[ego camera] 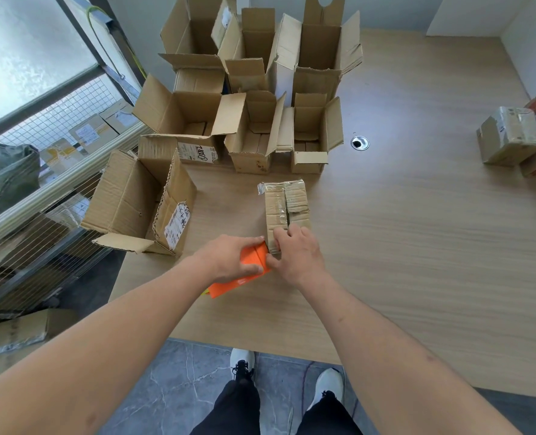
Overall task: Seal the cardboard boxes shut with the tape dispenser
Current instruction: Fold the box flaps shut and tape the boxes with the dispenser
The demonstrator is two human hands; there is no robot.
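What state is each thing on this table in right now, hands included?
Small cardboard box: flaps closed, tape along the top seam.
Orange tape dispenser: gripped by the left hand.
Right hand: fingers curled on the box's near end.
Boxes at the back: flaps open.
Boxes at right: taped shut.

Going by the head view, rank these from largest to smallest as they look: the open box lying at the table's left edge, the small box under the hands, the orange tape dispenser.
1. Open box at the left edge.
2. Small box under the hands.
3. Orange tape dispenser, though partly hidden by the left hand, so its rank below the small box is unsure.
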